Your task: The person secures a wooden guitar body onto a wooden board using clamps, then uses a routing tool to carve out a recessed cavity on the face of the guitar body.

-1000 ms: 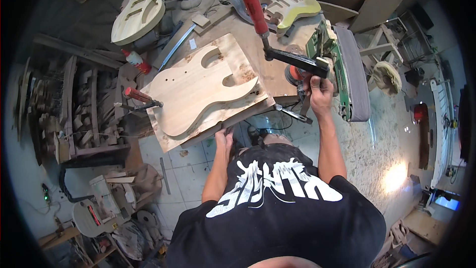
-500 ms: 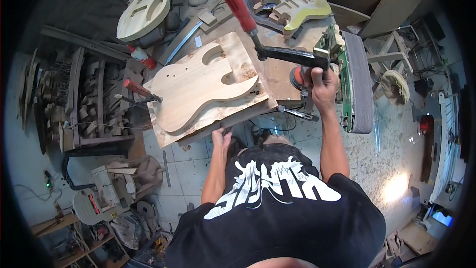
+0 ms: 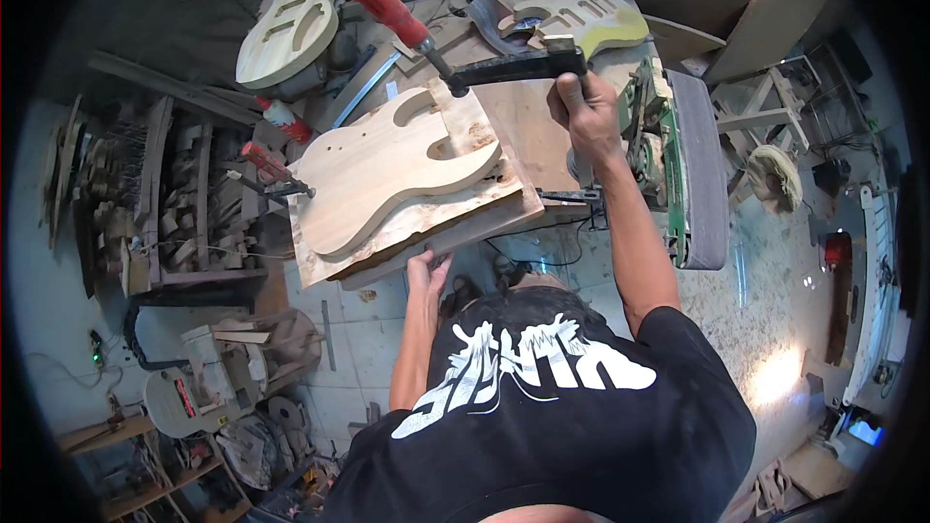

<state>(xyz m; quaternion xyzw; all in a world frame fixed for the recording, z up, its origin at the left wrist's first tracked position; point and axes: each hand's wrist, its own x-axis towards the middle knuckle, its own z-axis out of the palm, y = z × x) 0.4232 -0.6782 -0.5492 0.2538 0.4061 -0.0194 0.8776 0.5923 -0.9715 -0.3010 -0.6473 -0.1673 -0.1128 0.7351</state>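
Observation:
My right hand (image 3: 586, 114) is wrapped round the black bar of a bar clamp (image 3: 504, 68). The red handle of this clamp points up and to the left, and its screw end is over the far right corner of a burl-patterned wood board (image 3: 484, 184). On that board lies a pale electric guitar body blank (image 3: 387, 165) with cut-out horns and a few small holes. A second red-handled clamp (image 3: 276, 174) sits at the left edge of the blank. Under the near edge, my left hand (image 3: 426, 271) grips the board, its fingertips partly hidden.
Just right of my right hand stands a green belt sander (image 3: 693, 174). Behind the board are two more guitar bodies (image 3: 291, 29), (image 3: 586, 15) and a red and white bottle (image 3: 283, 119). A rack of wood offcuts (image 3: 184, 203) stands at left.
My right hand has carried the clamp leftward, from beside the belt sander to the far right corner of the board. A darker gap shows beneath the board's near edge. My left hand stays there.

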